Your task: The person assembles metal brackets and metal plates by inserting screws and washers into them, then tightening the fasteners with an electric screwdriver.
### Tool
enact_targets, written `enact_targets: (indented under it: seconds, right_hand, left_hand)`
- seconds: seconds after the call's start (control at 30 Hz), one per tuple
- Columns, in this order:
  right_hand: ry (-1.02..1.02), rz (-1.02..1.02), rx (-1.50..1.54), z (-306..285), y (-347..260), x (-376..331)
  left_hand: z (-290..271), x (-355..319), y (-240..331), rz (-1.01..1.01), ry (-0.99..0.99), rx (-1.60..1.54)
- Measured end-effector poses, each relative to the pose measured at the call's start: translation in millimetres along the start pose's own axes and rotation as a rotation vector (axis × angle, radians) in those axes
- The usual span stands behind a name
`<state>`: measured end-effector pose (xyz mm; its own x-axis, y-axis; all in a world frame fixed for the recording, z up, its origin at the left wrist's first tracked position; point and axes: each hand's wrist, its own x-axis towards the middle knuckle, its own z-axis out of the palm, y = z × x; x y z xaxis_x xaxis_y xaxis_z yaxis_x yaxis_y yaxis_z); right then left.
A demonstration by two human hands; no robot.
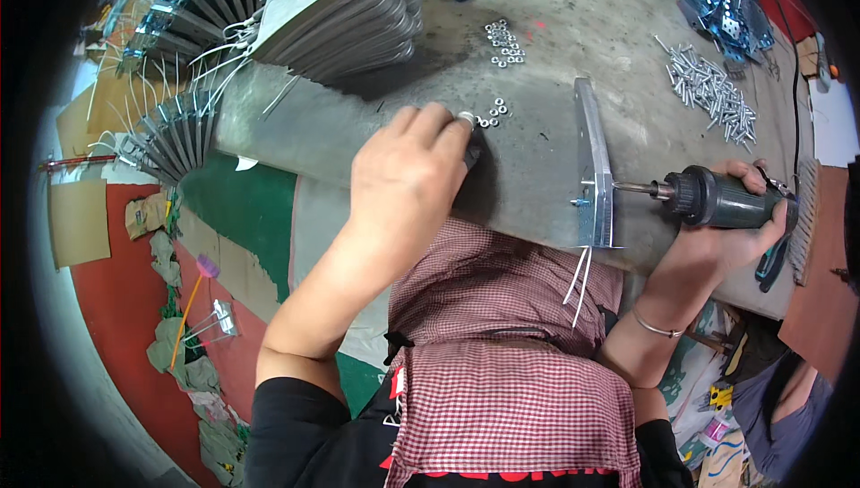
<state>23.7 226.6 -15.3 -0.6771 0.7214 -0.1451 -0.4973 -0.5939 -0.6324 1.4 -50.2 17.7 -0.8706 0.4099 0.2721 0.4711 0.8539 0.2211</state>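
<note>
- Gripping a dark green power screwdriver (726, 199) in the right hand (748, 239), fingers and thumb wrapped round the body, bit aimed leftward.
- That bit runs up to the right face of a grey metal plate (596, 147), which stands on edge near the front edge of the worktop (555, 40). Something small and shiny, screw-like, pokes out on its left side. Two white wires (582, 277) hang from its near end.
- Left hand (408, 156) is palm down with the fingers bent, not spread, fingertips right at a little bunch of nuts (498, 112). Can't tell if one is pinched in there, the knuckles block the view.
- Writing-wise: the black shirt (296, 425) has red lettering along the bottom of the view, half covered by the red-and-white checked apron (511, 398), plus a bit of white and red print by the apron's left edge. Any marking on the driver is too small to make out.
- Other stuff on the worktop: a bigger nut pile (505, 43) farther back, a heap of silver screws (712, 94) off to the right, blue metal parts (721, 0) behind those, and a fat stack of grey plates (331, 22) back left.
</note>
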Motion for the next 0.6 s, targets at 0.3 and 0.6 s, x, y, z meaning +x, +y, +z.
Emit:
enact_targets:
  seconds: [0.3,0.6]
  right_hand:
    - [-0.023,0.043,0.103,-12,-3,6]
    - [-0.014,0.042,0.071,-4,-4,1]
  left_hand:
    - [-9,20,2,0.268,-0.222,0.114]
    - [30,2,43,-0.045,0.115,-0.963]
